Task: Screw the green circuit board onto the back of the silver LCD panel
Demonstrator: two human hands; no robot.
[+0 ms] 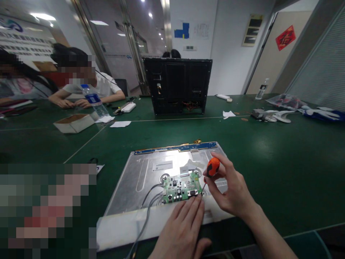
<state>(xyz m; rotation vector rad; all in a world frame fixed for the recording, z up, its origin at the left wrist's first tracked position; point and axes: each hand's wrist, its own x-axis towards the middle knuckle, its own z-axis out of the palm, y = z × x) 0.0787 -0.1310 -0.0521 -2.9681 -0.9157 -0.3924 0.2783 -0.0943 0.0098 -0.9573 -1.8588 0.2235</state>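
A silver metal monitor panel (pixel 142 176) lies flat on the green table in front of me. A small green circuit board (pixel 182 187) sits on its near half, with grey cables (pixel 147 212) running off toward me. My right hand (pixel 231 192) grips a screwdriver with an orange handle (pixel 212 167), its tip down at the board's right corner. My left hand (pixel 183 230) lies flat, palm down, on the panel's white near edge just below the board, holding nothing.
A black monitor back shell (pixel 178 86) stands upright at mid-table. Two people sit at the far left beside a water bottle (pixel 95 102) and an open cardboard box (pixel 74 123). Loose parts (pixel 272 116) and another bottle (pixel 262 89) lie at the far right.
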